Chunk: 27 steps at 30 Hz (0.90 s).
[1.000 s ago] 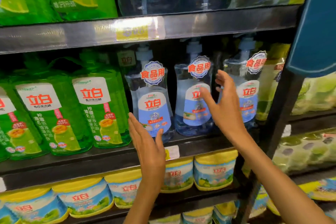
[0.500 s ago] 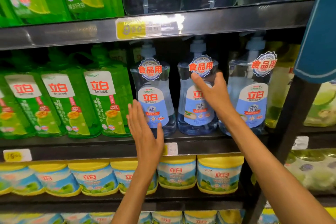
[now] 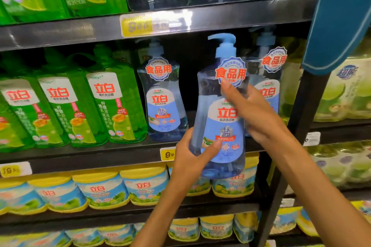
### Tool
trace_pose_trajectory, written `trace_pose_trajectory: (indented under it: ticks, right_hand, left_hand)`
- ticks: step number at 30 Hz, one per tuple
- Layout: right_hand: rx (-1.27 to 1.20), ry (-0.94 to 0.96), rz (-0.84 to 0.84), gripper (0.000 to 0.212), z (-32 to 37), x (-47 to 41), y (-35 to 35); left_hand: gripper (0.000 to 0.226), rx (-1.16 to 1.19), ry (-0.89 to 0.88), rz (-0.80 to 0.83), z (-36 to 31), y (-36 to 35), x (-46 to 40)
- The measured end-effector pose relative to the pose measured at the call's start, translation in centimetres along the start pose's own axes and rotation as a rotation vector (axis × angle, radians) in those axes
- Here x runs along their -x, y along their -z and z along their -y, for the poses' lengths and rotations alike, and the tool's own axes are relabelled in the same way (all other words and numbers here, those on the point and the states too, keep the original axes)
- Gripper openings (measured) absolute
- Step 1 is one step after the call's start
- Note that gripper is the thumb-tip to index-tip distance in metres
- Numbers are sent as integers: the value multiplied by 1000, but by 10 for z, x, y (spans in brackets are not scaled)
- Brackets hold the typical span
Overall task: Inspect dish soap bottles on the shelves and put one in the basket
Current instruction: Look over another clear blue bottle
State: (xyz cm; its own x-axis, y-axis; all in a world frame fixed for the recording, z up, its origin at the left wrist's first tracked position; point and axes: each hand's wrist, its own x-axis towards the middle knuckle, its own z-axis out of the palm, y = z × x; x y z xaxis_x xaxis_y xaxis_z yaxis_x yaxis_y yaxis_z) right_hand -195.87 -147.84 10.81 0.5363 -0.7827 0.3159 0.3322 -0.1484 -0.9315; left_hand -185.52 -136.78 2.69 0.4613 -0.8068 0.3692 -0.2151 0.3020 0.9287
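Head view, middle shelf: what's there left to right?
Green bottles → clear blue pump bottle standing on the shelf → held pump bottle, pulled forward off the shelf, left hand low on it, right hand on its right side → another pump bottle behind → black shelf post.

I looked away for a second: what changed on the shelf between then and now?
The middle blue pump bottle has come off the shelf toward the camera. The right hand now grips its side and the left hand, earlier open below, holds its lower part. The neighbouring blue bottles and green bottles stayed put.
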Motion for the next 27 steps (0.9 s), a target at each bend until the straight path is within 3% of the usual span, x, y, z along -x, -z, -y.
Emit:
trace_pose_trajectory:
  ticks: [2,5,10,13,18,22,25,27]
  right_hand:
    - [0,-7,64,53,4,7,6]
    - [-192,26,108,24,4,18,6]
    - [-187,61,48,31,10,32,-16]
    - [-162,71,19,26,15,40,-27]
    - [-193,-66,106,19,20,40,-28]
    - [-322,-151,142,32,-1,43,-29]
    - [-429,-238,135,29,-10,48,-38]
    - [-430,-233,116,25,-5,49,-40]
  left_hand:
    - [35,53,10,51,-5,8,9]
    - [34,113,55,164,-10,19,22]
    - [45,227,277,232,-13,29,38]
    - [55,247,312,200,-16,34,41]
    - [46,349,367,97,-19,27,47]
    - [43,527,432,149,-21,35,55]
    - [62,534,550,239,-26,30,61]
    - [65,487,534,294,-29,29,61]
